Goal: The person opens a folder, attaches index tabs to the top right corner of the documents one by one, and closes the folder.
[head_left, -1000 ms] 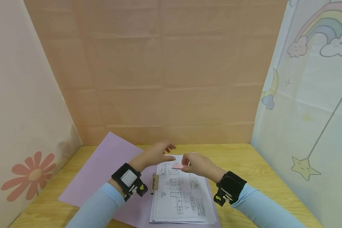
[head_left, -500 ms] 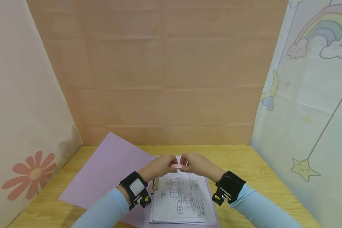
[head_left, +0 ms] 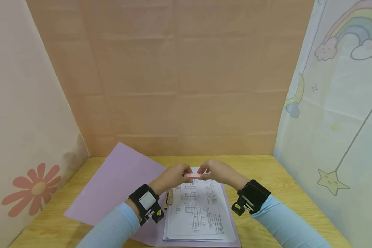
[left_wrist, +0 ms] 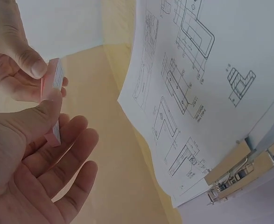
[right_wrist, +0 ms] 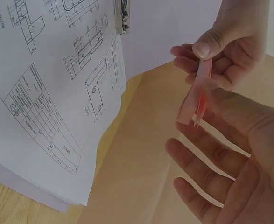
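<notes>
Both hands hold a small pink pad of sticky notes (head_left: 193, 175) above the top of the printed drawings (head_left: 201, 213). My left hand (head_left: 173, 176) pinches its left end between thumb and fingers. At the other end, my right hand (head_left: 220, 173) pinches it likewise. In the right wrist view, the sheets of the sticky note pad (right_wrist: 192, 100) stand slightly fanned at the right thumb. White layers show along the edge of the sticky note pad (left_wrist: 57, 77) in the left wrist view. The remaining fingers of each hand are loosely spread.
The drawings lie in an open lilac folder (head_left: 121, 179) on the wood-grain table (head_left: 254, 203). A metal clip (head_left: 168, 198) grips their left edge. The folder's cover slants out to the left. Brown sheeting (head_left: 179, 86) closes off the back, with pale patterned walls either side.
My left hand was apart from the pad with fingers extended; it has moved right and pinched the left end. My right hand has kept hold and shifted slightly right.
</notes>
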`<move>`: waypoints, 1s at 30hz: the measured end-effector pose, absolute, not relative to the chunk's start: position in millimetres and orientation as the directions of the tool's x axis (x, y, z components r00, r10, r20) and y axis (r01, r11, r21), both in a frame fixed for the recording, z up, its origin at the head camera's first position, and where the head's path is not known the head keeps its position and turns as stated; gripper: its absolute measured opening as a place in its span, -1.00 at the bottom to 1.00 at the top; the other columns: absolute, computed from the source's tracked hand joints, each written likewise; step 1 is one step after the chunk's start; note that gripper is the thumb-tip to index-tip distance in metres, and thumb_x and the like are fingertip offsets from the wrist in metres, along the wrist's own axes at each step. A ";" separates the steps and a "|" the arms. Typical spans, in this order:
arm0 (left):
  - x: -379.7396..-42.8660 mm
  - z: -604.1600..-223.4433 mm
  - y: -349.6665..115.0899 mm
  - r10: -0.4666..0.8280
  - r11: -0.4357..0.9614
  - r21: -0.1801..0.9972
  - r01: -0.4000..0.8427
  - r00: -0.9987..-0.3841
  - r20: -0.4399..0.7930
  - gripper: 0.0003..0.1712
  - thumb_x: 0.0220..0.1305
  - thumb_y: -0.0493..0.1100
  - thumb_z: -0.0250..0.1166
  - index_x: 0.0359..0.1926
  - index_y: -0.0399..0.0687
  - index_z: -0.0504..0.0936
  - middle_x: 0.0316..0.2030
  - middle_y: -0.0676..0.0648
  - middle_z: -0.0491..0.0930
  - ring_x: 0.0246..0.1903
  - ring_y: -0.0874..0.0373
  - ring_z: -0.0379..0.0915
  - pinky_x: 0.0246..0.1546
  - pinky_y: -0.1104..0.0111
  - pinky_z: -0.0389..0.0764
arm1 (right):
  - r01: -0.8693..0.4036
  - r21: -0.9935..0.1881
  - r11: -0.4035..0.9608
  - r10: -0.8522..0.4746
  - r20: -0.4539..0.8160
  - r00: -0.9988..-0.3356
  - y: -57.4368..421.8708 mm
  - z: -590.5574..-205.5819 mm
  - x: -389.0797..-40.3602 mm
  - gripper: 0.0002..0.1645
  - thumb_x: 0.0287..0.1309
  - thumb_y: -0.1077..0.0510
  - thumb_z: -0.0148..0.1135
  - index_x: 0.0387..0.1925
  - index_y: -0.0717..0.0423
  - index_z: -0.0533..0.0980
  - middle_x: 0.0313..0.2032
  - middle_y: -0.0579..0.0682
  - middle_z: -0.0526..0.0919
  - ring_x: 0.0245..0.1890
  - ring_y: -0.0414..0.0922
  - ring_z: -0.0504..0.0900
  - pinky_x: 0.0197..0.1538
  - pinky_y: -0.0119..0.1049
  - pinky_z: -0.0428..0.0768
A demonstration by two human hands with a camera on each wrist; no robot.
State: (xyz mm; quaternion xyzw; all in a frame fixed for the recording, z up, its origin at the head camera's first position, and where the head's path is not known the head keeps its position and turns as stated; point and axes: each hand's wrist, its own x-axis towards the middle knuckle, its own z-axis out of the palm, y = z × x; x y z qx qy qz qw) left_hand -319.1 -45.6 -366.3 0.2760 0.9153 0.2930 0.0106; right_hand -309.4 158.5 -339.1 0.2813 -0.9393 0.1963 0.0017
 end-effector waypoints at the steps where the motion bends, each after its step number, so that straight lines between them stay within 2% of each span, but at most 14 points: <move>1: -319.0 -366.5 -45.5 0.512 0.675 0.542 0.500 -0.847 0.143 -0.82 0.16 -0.11 0.41 -0.27 -0.01 0.60 -0.44 0.09 0.53 -0.43 0.21 0.44 -0.36 0.40 0.45 | -0.527 -0.367 0.767 -0.525 0.113 -0.843 158.8 -338.7 -309.2 -0.88 0.10 0.11 0.39 -0.28 -0.01 0.69 -0.27 -0.11 0.71 -0.22 -0.12 0.62 -0.14 -0.17 0.60; 9: -319.0 -368.5 -45.1 0.508 0.678 0.543 0.496 -0.849 0.141 -0.84 0.15 -0.14 0.42 -0.29 -0.01 0.60 -0.45 0.08 0.53 -0.44 0.20 0.43 -0.38 0.39 0.45 | -0.517 -0.360 0.776 -0.514 0.112 -0.850 160.0 -337.2 -309.9 -0.84 0.14 0.17 0.35 -0.21 0.05 0.69 -0.30 -0.12 0.72 -0.33 -0.23 0.59 -0.25 -0.29 0.58; 21: -319.9 -370.2 -48.4 0.491 0.697 0.533 0.479 -0.861 0.132 -0.78 0.13 -0.07 0.43 -0.25 0.00 0.61 -0.44 0.09 0.53 -0.42 0.20 0.44 -0.36 0.40 0.45 | -0.493 -0.359 0.792 -0.493 0.099 -0.864 160.5 -336.6 -308.9 -0.84 0.15 0.16 0.34 -0.21 0.05 0.70 -0.27 -0.09 0.72 -0.29 -0.20 0.62 -0.18 -0.26 0.61; 30: -324.6 -373.9 -48.8 0.489 0.704 0.528 0.476 -0.863 0.126 -0.79 0.12 -0.08 0.44 -0.27 -0.02 0.62 -0.45 0.08 0.53 -0.44 0.20 0.43 -0.39 0.41 0.45 | -0.540 -0.353 0.764 -0.524 0.147 -0.839 162.3 -335.2 -309.9 -0.80 0.19 0.15 0.31 -0.17 0.11 0.69 -0.25 -0.04 0.73 -0.31 -0.20 0.63 -0.19 -0.29 0.62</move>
